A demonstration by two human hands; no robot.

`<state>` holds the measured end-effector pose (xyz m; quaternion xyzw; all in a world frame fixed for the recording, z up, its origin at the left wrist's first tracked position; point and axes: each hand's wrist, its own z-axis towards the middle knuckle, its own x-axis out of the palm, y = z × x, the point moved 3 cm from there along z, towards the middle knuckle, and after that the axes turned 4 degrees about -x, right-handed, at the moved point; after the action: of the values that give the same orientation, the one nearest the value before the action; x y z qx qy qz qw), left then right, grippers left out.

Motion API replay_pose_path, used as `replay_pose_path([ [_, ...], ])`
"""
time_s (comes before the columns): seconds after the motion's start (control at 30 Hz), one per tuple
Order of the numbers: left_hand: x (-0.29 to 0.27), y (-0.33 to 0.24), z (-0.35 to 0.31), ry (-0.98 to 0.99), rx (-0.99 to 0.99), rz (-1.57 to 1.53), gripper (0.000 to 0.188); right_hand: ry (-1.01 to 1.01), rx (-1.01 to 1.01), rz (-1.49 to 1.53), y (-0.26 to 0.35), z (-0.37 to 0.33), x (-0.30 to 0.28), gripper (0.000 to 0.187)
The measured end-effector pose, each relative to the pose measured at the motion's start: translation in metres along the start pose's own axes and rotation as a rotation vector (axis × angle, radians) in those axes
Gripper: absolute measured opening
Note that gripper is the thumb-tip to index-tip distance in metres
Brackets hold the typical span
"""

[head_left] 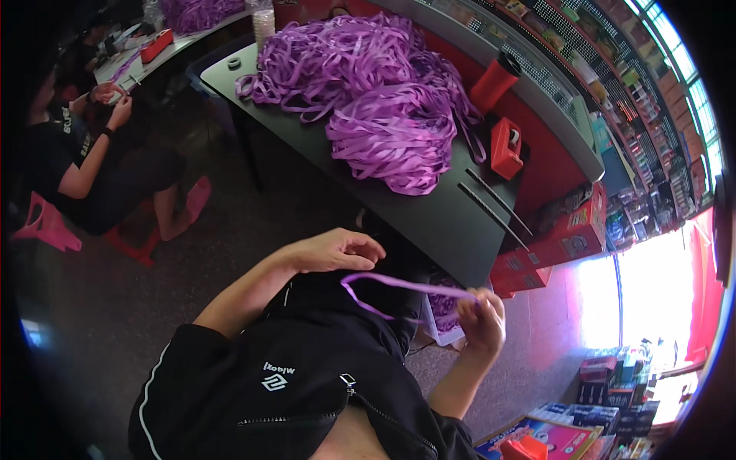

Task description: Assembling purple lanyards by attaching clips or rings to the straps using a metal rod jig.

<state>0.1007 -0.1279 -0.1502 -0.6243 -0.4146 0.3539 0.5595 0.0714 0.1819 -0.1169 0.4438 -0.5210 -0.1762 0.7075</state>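
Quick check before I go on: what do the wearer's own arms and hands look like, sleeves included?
The left hand and right hand wear no gloves. The forearms are bare below black sleeves; a thin white line edges the left one.

Pink stool [49, 231], red boxes [576, 231]

A hand could pass over the near stretch of the table [437, 224], in front of the purple ribbon heap [392, 134] and left of two rods [494, 217]. The red dispenser [502, 157] and red cylinder [492, 84] block its right rear; a ribbon loop [406, 284] crosses the gap between left hand [337, 251] and right hand [483, 323].
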Motion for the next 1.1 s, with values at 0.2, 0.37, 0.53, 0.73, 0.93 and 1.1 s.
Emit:
replay_pose_path([
  [0.2,0.005,0.029,0.009,-0.014,-0.103,-0.157,0.033,-0.487,0.008,-0.751,0.069,-0.023,-0.078,0.022],
  [0.37,0.013,0.025,0.014,-0.002,-0.126,-0.142,0.030,-0.784,-0.042,-0.880,0.096,0.030,-0.162,0.024],
  [0.53,0.019,0.007,0.018,0.057,-0.112,-0.095,0.029,-0.802,-0.233,-0.647,0.101,0.099,-0.198,0.022],
  [0.73,0.020,-0.039,0.037,0.020,-0.017,0.053,0.024,-0.598,-0.131,-0.628,0.095,0.129,-0.200,0.023],
  [0.93,0.053,-0.106,0.092,-0.023,0.195,0.423,0.016,-0.547,-0.038,-0.413,0.073,0.124,-0.212,0.020],
  [1.1,0.092,-0.132,0.171,-0.113,0.546,0.825,0.014,-0.459,-0.219,-0.072,0.045,0.133,-0.208,0.012],
])
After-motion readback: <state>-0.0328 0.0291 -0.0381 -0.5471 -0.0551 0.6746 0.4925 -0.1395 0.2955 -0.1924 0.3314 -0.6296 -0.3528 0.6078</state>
